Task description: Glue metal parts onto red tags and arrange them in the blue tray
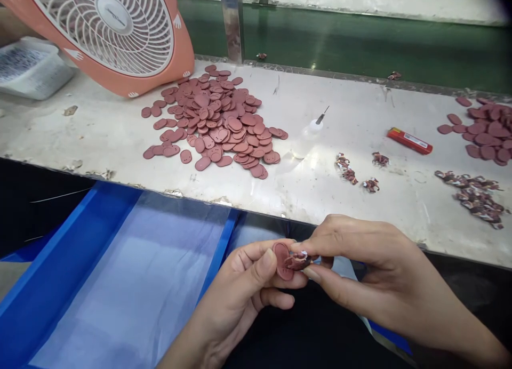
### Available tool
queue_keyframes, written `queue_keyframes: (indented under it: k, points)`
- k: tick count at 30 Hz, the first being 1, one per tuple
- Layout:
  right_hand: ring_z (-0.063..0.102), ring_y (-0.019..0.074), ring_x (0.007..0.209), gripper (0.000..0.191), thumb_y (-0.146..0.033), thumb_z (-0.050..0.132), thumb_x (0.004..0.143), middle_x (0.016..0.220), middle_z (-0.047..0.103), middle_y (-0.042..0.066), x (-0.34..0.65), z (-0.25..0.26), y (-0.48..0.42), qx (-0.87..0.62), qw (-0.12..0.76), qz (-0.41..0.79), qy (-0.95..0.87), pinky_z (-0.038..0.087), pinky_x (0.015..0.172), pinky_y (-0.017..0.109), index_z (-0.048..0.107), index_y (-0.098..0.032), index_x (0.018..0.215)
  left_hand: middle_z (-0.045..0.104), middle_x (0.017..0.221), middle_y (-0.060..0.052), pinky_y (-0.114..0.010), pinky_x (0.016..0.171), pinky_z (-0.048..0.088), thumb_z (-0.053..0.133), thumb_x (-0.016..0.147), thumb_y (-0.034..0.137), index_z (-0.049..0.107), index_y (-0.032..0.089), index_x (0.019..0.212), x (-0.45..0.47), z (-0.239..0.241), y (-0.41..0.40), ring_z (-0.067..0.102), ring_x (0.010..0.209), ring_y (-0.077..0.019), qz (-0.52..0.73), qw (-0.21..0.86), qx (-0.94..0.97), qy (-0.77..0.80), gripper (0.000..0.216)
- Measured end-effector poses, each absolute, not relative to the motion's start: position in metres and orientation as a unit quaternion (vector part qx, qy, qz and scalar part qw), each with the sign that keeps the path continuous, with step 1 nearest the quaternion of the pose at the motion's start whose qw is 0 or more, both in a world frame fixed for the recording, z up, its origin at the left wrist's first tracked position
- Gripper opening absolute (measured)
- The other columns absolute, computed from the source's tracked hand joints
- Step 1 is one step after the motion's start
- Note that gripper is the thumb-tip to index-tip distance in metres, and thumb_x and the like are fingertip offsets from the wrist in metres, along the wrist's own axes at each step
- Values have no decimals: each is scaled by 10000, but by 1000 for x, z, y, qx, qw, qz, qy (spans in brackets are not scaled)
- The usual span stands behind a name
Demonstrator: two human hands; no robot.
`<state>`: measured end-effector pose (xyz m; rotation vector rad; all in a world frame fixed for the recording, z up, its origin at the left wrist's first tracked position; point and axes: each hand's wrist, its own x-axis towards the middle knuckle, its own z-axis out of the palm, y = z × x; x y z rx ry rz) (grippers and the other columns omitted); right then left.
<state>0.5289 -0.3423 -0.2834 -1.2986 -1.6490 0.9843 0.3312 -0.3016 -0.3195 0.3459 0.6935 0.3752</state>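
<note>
Between the thumb and fingers of my left hand (244,286) is a flat, oval reddish-brown disc (283,261). My right hand (368,267) pinches a small brown figure piece (299,259) with white and orange bits, held against the face of the disc. Both hands are in front of the table's near edge, over my lap. Further back lies a big heap of like oval discs (224,121), some with small holes. Several loose small brown pieces (371,185) rest on the table beyond my right hand.
A pink fan (116,27) stands at the back left beside a white tub (38,67). A needle-tipped clear bottle (310,137) and a red box (410,141) lie on the white table (312,193). More discs (490,129) are at right. Below left is a blue lined bin (64,257).
</note>
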Motion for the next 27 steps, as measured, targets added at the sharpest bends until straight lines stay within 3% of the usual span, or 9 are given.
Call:
queue_keyframes:
  k: [19, 24, 27]
  points:
    - [621, 76, 792, 340, -61, 594, 923, 886, 691, -45, 534, -279, -342, -493, 338, 395, -697, 510, 702, 186, 670, -300, 1151, 726, 747, -14, -107, 580, 571, 773, 813, 390, 792, 171, 957, 336, -320, -303, 710, 703, -92, 177, 906, 147, 356, 262]
    - [609, 83, 806, 190, -113, 586, 962, 882, 659, -25, 535, -279, -342, -489, 321, 380, -717, 514, 702, 187, 643, -256, 1074, 741, 723, -13, -115, 577, 567, 787, 803, 365, 797, 183, 941, 337, -318, -304, 710, 690, -93, 188, 900, 134, 371, 228]
    - [597, 65, 801, 205, -101, 592, 961, 914, 645, -18, 537, -279, -343, -472, 312, 364, -740, 510, 707, 159, 621, -239, 1110, 762, 740, -16, -122, 580, 561, 794, 797, 359, 797, 199, 948, 336, -318, -306, 716, 693, -98, 193, 894, 136, 380, 220]
